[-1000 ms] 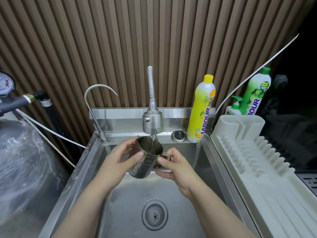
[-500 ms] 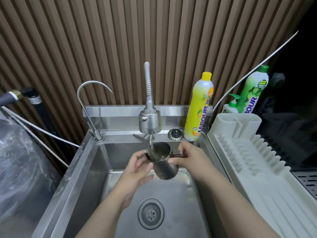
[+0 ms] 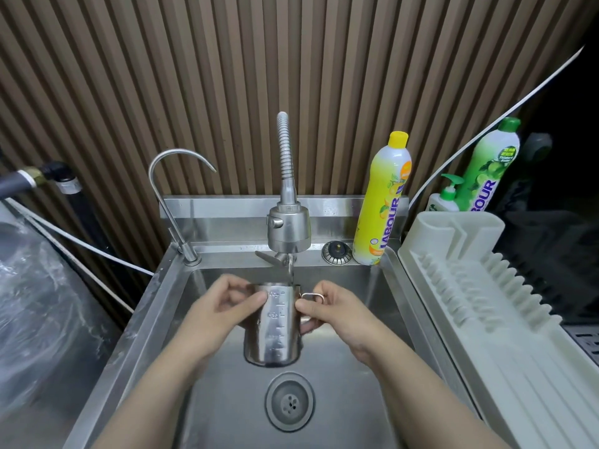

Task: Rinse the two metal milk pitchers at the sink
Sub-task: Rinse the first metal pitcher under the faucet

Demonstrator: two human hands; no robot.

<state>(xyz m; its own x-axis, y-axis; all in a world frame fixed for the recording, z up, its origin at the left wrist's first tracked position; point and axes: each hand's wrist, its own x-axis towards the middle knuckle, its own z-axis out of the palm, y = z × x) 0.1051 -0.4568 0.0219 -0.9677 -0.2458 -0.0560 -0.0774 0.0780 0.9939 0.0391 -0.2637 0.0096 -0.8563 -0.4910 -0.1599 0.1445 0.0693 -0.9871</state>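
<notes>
Rinsing is under way on one pitcher (image 3: 274,325), which hangs upright over the middle of the sink (image 3: 382,286), above the drain (image 3: 289,402) and near the back wall of the basin. Water runs in a thin stream from the sprayer (image 3: 288,226) and falls at the far rim of the pitcher, so by my reading this one is in mid-rinse, filling or being flushed, not finished. The left hand (image 3: 223,311) has its grip closed on the pitcher's body just under the rim, thumb across the marked scale on the near side. The right hand (image 3: 337,314) has its grip pinched on the handle, fingers around the wire loop at the top. A second pitcher shows nowhere: not in the basin, not on the drying rack (image 3: 479,286) along the sink's right edge, so that half of the task looks wholly undone, as far as I can tell. Soap bottles (image 3: 385,202) stand at the back right corner of the sink. Compared with half a second ago, the pitcher has come from a tilt, mouth turned toward the camera, to upright, and the left hand has shifted from cupping its lower side to gripping high near the rim; the right hand stays on the handle.
</notes>
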